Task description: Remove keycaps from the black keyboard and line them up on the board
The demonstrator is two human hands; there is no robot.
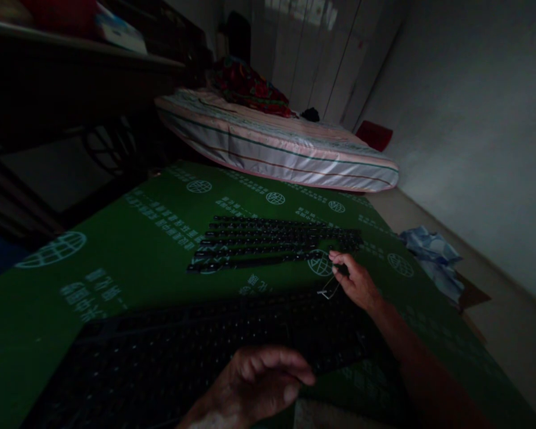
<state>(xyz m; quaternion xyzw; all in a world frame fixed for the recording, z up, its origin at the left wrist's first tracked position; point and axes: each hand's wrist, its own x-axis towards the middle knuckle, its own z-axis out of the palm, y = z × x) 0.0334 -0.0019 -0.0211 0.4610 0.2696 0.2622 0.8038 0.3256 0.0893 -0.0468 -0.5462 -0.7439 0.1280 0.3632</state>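
Observation:
A black keyboard frame (170,339) lies across the near part of the green board; the dim light hides whether any caps are on it. Beyond it, black keycaps (254,241) are laid out in rows. My right hand (355,283) is pinched at the right end of the rows, above the keyboard's far edge. From its fingers hangs a thin bent wire tool (326,294), which looks like a wire keycap puller. Over the keyboard's near edge, my left hand (254,381) is curved with thumb and fingers apart, holding nothing.
The green printed board (161,238) carries everything. Behind it is a bed with a striped mattress (286,149) and a red patterned blanket (250,89). At left stands a dark table (62,77); blue-white crumpled material (433,253) lies on the floor at right.

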